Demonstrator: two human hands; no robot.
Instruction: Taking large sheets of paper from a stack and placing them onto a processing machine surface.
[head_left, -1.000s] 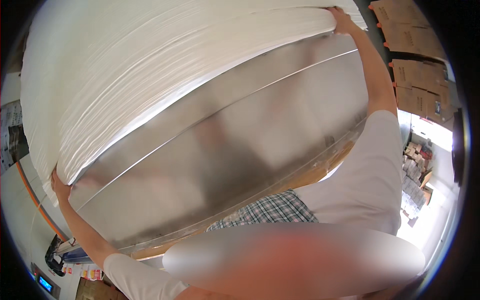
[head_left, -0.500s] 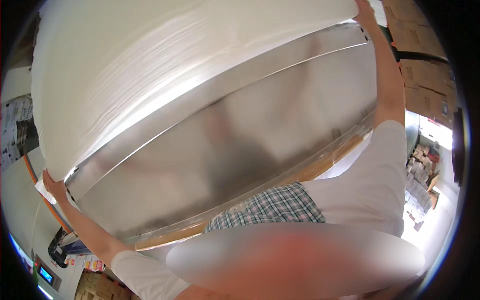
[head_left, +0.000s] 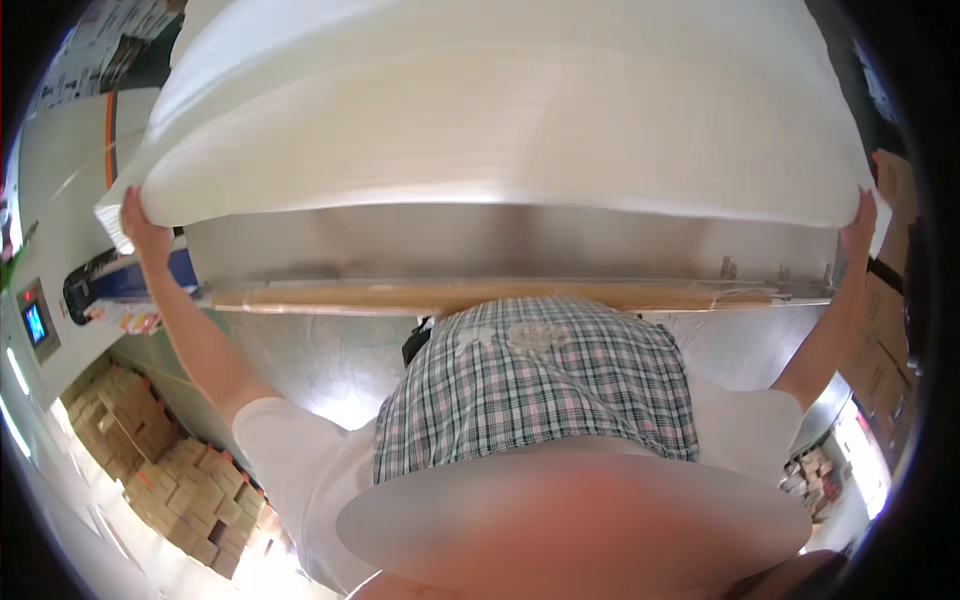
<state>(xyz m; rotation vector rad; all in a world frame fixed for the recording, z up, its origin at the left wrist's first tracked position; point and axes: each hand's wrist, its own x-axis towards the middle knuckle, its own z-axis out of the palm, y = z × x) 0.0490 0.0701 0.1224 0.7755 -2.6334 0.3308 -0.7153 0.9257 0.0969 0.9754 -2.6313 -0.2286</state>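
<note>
A wide, soft white sheet, with layered edges showing at its corners, covers most of a shiny metal table. Its near edge bows slightly and hangs over the bare metal strip close to my body. My left hand grips the sheet's near left corner, fingers curled round the edge. At the near right corner, my right hand is closed on the same sheet. Both arms are spread wide. Whether the material is paper or cloth, I cannot tell.
A brown strip runs along the table's front edge, against my checked apron. Stacked cardboard boxes stand at the lower left, with more cartons on the right. A panel with a lit blue screen is at the left.
The sheet's near edge has come toward me, covering more of the metal top. Both hands have moved with its corners, and the view has turned so the table edge lies level.
</note>
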